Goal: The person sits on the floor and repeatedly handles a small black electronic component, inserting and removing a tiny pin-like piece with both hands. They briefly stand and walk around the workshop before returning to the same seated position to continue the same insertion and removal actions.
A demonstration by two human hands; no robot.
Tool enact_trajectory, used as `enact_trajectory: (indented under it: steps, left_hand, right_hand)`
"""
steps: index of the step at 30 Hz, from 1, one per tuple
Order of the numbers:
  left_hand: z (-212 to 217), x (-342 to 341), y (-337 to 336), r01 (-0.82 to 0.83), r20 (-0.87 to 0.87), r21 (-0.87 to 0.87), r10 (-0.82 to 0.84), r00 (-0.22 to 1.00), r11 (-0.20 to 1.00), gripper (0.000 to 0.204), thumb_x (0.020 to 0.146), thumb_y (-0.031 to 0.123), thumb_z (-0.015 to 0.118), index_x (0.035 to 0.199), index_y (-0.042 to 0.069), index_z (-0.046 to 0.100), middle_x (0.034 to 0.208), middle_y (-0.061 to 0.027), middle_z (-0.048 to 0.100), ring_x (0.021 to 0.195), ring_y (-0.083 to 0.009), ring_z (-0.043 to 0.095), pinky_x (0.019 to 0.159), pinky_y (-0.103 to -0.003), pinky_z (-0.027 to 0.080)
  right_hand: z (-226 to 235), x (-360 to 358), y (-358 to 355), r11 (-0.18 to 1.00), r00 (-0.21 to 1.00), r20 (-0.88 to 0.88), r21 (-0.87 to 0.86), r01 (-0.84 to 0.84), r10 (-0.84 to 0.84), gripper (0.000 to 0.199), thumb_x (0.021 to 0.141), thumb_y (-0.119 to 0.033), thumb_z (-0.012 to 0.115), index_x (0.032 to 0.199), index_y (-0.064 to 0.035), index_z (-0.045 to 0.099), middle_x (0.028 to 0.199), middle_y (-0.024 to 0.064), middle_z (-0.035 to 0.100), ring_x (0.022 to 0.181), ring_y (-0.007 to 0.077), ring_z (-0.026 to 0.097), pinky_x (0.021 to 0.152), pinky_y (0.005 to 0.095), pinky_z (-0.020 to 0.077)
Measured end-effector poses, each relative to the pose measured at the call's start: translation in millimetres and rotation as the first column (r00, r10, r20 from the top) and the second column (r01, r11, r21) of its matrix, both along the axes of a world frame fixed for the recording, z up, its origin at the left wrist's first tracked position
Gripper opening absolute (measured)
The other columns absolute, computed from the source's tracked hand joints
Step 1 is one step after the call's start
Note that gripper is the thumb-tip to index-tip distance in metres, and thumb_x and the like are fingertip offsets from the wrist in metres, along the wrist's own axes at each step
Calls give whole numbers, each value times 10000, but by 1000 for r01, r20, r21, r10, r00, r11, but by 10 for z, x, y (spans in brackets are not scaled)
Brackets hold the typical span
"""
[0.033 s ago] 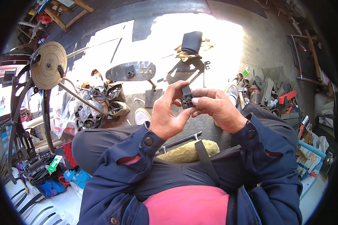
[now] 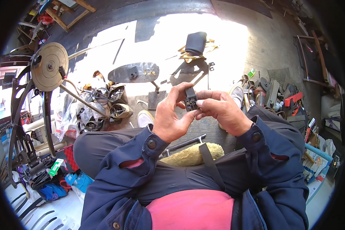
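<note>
Slippage is looking like the main risk: the small black block [image 2: 190, 99] is sitting only in fingertips, between the left hand [image 2: 171, 117] and the right hand [image 2: 223, 114], so a loosening pinch or uneven push could be sending it down toward the floor [image 2: 212, 135] or the yellow cushion [image 2: 191, 156]. Tipping could also be spilling any loose bit from its slotted side, though that detail is too small to tell. The left grip is clamping the block, fingers bending over its top, thumb bracing its lower end. The right grip is pinching its right edge, fingers curling partly out of sight. Both wrists are angling inward, blue cuffs [image 2: 255, 136] reaching forward over the legs [image 2: 103, 147].
</note>
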State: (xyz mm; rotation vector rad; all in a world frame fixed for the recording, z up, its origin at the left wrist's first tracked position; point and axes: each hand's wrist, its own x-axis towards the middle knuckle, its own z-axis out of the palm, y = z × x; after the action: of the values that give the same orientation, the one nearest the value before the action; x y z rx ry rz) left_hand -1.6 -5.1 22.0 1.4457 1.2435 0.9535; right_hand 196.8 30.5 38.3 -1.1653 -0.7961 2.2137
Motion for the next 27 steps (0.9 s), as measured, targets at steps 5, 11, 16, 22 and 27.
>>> enact_trajectory:
  steps: [5, 11, 16, 22, 27]
  left_hand:
    - [14, 9, 16, -1, 18, -25, 2, 1000, 1000, 684, 797, 53, 777, 1423, 78, 504, 1133, -101, 702, 1047, -191, 698, 801, -315, 530]
    - [23, 25, 16, -2, 50, -67, 6, 999, 998, 696, 812, 67, 782, 1445, 85, 493, 1168, -91, 697, 1076, -182, 694, 795, -306, 534]
    - [1, 28, 17, 2, 69, -68, 2, 998, 998, 696, 815, 59, 770, 1451, 87, 489, 1168, -91, 695, 1068, -177, 693, 797, -308, 535]
    - [-14, 27, 13, 11, 83, -70, -6, 997, 997, 692, 819, 51, 758, 1455, 89, 487, 1163, -90, 696, 1063, -176, 692, 801, -308, 536]
    - [-3, 31, 15, 9, 76, -63, -4, 997, 998, 698, 816, 54, 760, 1457, 88, 487, 1183, -97, 691, 1069, -180, 692, 799, -309, 538]
  right_hand:
    - [-12, 3, 12, 1000, 1000, -2, 1, 2, -2, 424, 937, -161, 654, 1274, 91, 599, 1065, 117, 691, 904, 158, 707, 831, 289, 577]
    - [13, 1, 23, 998, 999, 0, 42, -51, 51, 453, 934, -157, 661, 1297, 102, 585, 1086, 127, 690, 907, 154, 703, 826, 283, 580]
    - [1, -12, 7, 997, 998, 51, 55, -51, 48, 476, 927, -150, 677, 1322, 98, 580, 1091, 124, 695, 896, 144, 696, 800, 273, 581]
    - [-8, -12, 6, 993, 996, 71, 101, -65, 58, 450, 926, -143, 680, 1307, 84, 604, 1090, 116, 705, 883, 132, 691, 778, 263, 578]
    - [5, -26, -3, 994, 997, 64, 95, -48, 42, 385, 952, -181, 680, 1248, 63, 640, 1054, 91, 709, 862, 113, 682, 764, 254, 572]
